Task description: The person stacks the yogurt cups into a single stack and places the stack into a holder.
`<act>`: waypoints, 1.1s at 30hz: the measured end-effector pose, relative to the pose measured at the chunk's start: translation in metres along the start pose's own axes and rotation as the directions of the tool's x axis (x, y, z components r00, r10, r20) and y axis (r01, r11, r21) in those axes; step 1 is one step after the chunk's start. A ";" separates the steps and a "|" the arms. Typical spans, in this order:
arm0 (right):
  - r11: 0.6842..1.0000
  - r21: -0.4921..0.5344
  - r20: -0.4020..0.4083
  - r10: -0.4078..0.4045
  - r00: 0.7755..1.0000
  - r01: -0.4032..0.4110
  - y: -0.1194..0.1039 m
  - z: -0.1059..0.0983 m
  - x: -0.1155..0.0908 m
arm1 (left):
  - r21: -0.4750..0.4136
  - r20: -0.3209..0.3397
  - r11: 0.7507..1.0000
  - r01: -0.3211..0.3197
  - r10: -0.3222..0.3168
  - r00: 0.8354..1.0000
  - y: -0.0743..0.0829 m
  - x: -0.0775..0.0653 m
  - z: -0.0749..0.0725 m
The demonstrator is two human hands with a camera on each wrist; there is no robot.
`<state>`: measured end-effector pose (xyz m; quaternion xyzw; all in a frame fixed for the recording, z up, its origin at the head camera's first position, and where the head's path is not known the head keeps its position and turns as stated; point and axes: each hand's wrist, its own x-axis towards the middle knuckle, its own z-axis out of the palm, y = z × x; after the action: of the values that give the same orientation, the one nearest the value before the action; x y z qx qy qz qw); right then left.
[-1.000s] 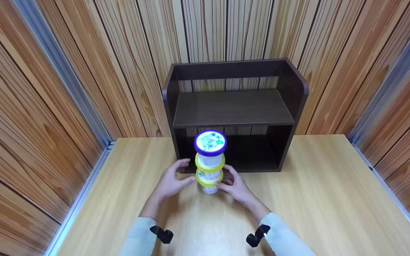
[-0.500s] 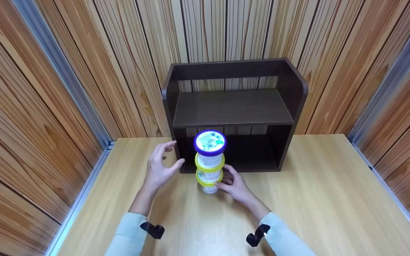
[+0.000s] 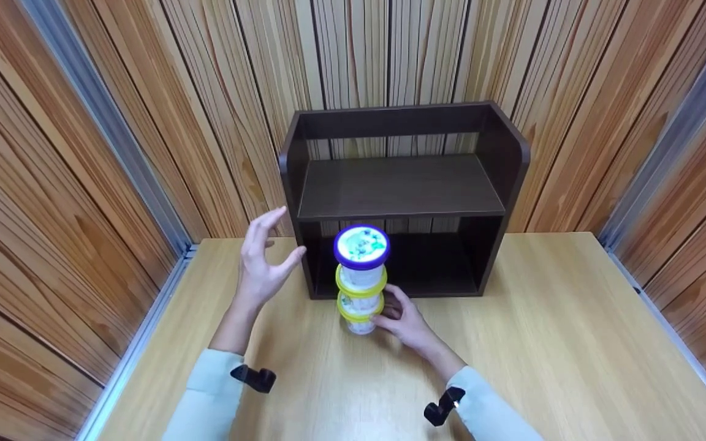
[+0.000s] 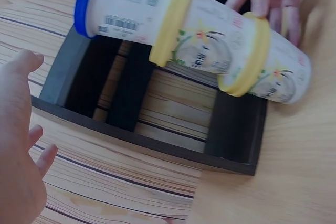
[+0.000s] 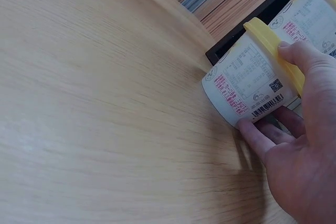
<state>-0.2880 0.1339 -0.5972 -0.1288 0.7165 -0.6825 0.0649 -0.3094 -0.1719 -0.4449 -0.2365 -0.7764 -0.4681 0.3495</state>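
Three tubs (image 3: pixel 361 282) stacked on the counter (image 3: pixel 512 343), just before the shelf (image 3: pixel 399 184). Right hand (image 3: pixel 405 318) grips the bottom tub; left hand (image 3: pixel 261 263) hovers spread, holding nothing. Best to steady the base while the left takes the top tub squarely, avoiding any tilt.

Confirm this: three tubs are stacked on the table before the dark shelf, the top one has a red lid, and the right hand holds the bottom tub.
Not quite: the top tub's lid is blue, not red, as the head view shows. The rest stands: three stacked tubs before the dark shelf, right hand holding the bottom tub.
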 end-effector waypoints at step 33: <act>1.000 0.011 0.040 0.010 0.999 -0.010 0.004 -0.002 0.002 | -0.055 0.140 0.970 0.236 -0.226 0.964 0.013 0.085 -0.007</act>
<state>-0.2911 0.1349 -0.6006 -0.1383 0.7118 -0.6835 0.0832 -0.3525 -0.1687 -0.3701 -0.1874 -0.8031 -0.5161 0.2314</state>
